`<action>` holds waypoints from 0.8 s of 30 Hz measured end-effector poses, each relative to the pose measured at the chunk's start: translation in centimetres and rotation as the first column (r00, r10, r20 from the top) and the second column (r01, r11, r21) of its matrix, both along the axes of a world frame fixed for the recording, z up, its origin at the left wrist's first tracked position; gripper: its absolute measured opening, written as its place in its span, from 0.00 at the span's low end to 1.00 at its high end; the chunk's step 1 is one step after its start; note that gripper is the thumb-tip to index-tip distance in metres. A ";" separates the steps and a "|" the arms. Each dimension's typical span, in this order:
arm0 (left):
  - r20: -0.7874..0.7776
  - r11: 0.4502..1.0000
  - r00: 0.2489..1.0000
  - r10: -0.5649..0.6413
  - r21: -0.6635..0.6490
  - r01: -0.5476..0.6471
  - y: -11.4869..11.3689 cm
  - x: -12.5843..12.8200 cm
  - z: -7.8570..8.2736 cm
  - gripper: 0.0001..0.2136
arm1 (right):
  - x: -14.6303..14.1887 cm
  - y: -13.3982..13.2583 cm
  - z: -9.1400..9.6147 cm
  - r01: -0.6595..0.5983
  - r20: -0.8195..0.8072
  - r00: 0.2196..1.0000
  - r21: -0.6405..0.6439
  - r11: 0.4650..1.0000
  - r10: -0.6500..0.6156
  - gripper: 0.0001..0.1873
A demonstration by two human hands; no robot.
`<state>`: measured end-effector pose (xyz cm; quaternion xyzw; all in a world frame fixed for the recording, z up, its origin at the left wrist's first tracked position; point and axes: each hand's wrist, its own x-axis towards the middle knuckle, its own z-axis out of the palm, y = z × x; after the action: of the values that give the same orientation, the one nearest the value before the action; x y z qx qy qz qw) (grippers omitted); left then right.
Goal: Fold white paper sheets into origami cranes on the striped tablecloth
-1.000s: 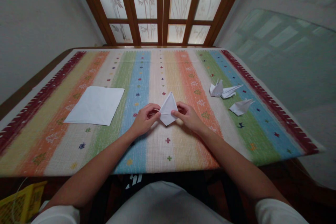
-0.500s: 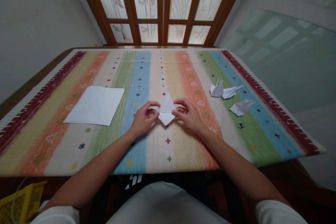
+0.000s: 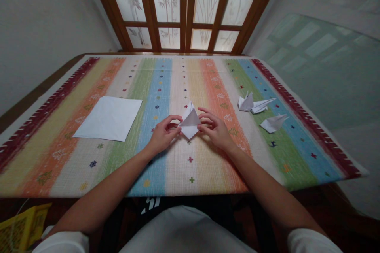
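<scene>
A partly folded white paper, kite-shaped with its point away from me, sits at the middle of the striped cloth. My left hand pinches its left corner between thumb and forefinger. My right hand pinches its right side, fingers curled over the upper flap, which stands lifted off the lower layer.
A flat white sheet lies to the left. Three folded paper figures rest to the right, two together and one nearer. A wooden glazed door stands beyond the table. A yellow crate sits low left.
The paper's top flap has been lifted and drawn down toward me, so the shape looks shorter. Both hands kept their grip and shifted slightly away from me.
</scene>
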<state>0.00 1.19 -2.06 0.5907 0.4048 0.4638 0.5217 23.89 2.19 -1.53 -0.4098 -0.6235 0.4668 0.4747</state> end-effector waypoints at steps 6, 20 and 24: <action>-0.010 0.999 1.000 0.029 0.029 -0.029 0.1 0.0 0.1 0.11 | 0.5 0.1 0.0 -0.049 0.199 0.980 0.164 0.985 0.016 0.08; -0.075 0.998 0.995 0.065 -0.019 -0.067 0.2 0.0 0.1 0.13 | 0.4 0.1 -0.2 -0.153 0.226 0.967 0.139 0.978 0.119 0.10; -0.080 1.000 0.997 0.019 -0.007 -0.020 0.1 0.0 0.3 0.15 | 0.2 0.0 -0.5 -0.132 0.095 0.987 -0.003 0.991 0.132 0.16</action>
<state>0.01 1.26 -1.75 0.6028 0.4329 0.4434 0.5027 24.12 2.16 -2.07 -0.3885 -0.6720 0.4762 0.4131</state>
